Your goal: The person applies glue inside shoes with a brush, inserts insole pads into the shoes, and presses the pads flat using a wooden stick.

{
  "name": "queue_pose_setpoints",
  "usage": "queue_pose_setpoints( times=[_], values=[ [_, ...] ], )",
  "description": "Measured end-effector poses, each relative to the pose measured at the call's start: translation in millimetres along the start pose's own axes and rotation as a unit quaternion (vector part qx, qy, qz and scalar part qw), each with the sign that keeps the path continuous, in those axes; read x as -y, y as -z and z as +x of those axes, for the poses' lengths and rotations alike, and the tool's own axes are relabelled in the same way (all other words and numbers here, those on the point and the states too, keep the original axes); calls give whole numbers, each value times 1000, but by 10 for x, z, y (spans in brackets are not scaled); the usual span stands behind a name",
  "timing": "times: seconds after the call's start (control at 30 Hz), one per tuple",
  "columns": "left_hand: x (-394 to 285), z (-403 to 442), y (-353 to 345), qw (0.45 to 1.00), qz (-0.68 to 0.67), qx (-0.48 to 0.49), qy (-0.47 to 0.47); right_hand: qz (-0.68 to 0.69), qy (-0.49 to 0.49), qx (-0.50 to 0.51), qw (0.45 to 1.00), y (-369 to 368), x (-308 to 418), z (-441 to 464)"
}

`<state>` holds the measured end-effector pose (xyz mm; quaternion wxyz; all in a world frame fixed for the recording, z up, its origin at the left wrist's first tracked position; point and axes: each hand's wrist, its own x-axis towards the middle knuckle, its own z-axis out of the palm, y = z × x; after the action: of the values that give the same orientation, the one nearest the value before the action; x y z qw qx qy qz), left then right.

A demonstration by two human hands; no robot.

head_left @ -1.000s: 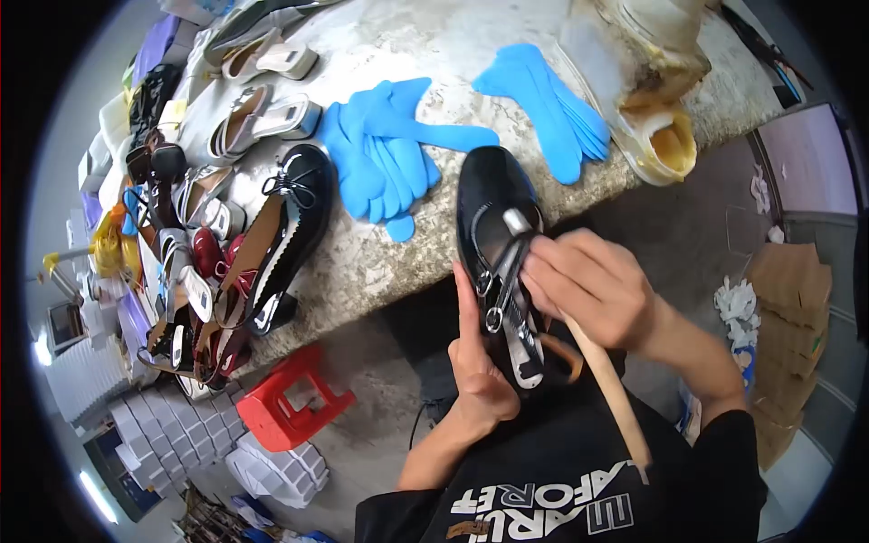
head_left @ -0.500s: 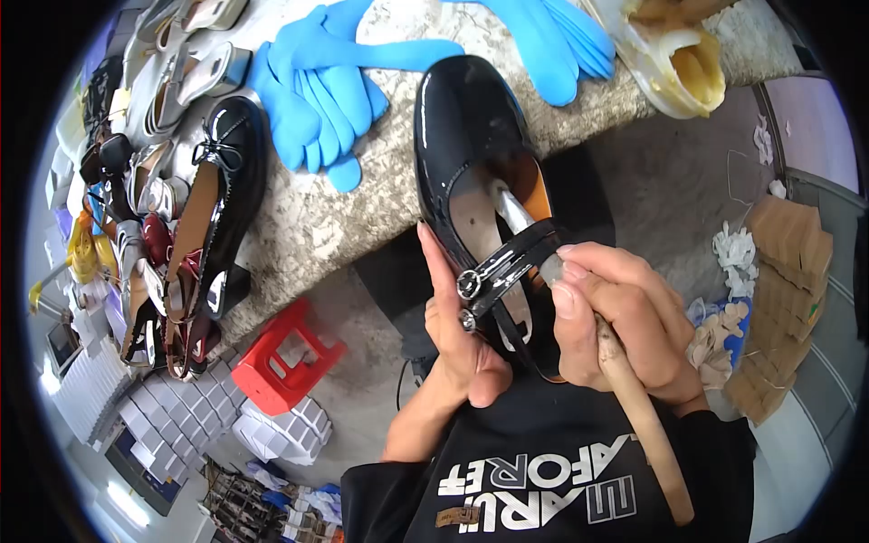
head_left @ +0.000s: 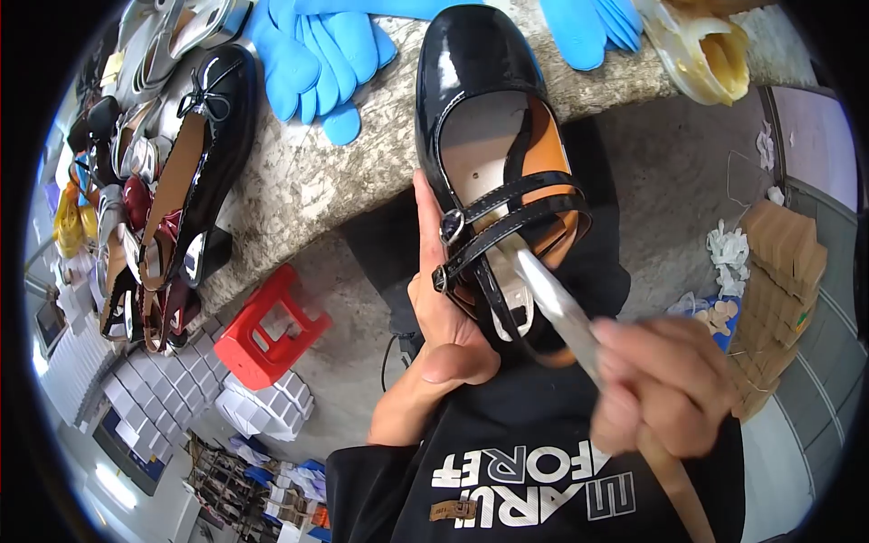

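A black patent shoe (head_left: pixel 472 54) with two buckled straps points its toe toward the table. My left hand (head_left: pixel 444 317) supports its left side from below, thumb and a straight finger showing, the other fingers hidden behind the shoe. Closed around a long tool (head_left: pixel 554 303) is my right hand (head_left: pixel 665 385), blurred by motion. The tool has a wooden handle and a pale metallic front part, whose tip lies over the shoe's opening, just below the straps. Tan lining shows inside the shoe.
Blue glove-shaped pieces (head_left: pixel 330 54) lie on the worn table (head_left: pixel 299 195), with a black bow shoe (head_left: pixel 213 118) and several other shoes at left. A yellow-crusted container (head_left: pixel 706 54) stands at its right edge. Below are a red stool (head_left: pixel 262 339) and cardboard (head_left: pixel 783 271).
My right hand and the tool have drawn back down and right, out from under the straps. The shoe and the straps have come closer to view, while the table items have shifted upward.
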<state>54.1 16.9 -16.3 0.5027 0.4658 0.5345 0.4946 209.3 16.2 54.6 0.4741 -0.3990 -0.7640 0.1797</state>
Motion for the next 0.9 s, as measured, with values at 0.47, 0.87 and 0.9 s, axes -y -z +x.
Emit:
queue_pose_setpoints(
  times=[0.47,0.87,0.9],
  values=[
    [-10,20,-59,999,9,1,-34,-127,17,-76,989,-308,-77,48],
    [91,-33,-65,996,-69,-21,-45,-83,-50,-61,993,-106,188,-127],
    [70,-23,-39,997,-57,2,-42,-80,-60,-58,993,-79,204,-135]
  ],
)
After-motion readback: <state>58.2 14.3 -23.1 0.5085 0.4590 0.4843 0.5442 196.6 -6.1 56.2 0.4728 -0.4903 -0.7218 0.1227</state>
